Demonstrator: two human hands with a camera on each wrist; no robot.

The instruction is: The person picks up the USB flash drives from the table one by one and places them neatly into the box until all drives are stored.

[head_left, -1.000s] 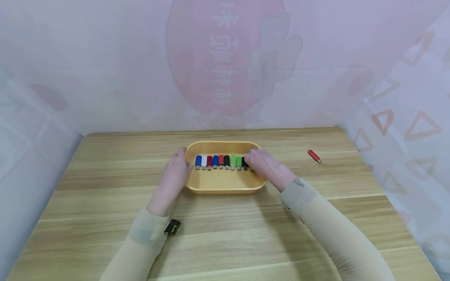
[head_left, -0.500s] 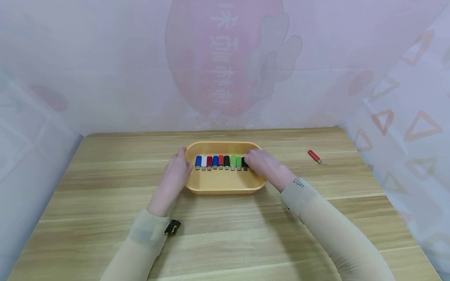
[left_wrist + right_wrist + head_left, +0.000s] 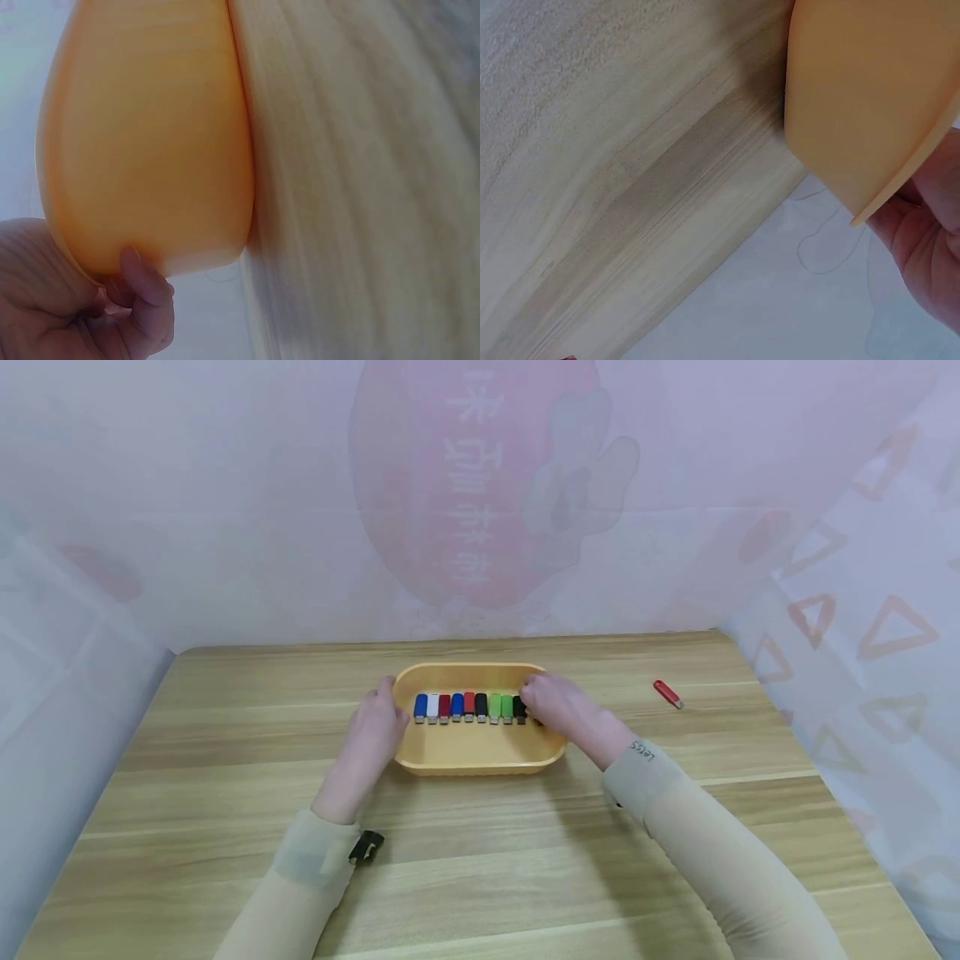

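Step in hand, judged from the layout: squaring up the row of USB drives inside the yellow tray, at the row's right end. Tray position: centre of the wooden table, toward the far edge, with the drives side by side across its back half, touching or nearly so. Left hand: set against the tray's left end, fingertips up at the rim; in the left wrist view, fingers curled in under the rim against the outer wall of the tray, so a narrow, closed grip that steadies the tray. Right hand: reaching over the tray's right end, fingers bent down onto the black drive that closes the row; in contact with it, but pinching or merely pressing cannot be told, since the fingertips cover that end. Right wrist view: only the tray's wall and rim with part of the hand behind, no drive visible. Requirement for any next move on the row: light sideways pressure only, tray held firm from the left, neighbours not tipped. One red drive lying apart on the table, well to the right of the tray.
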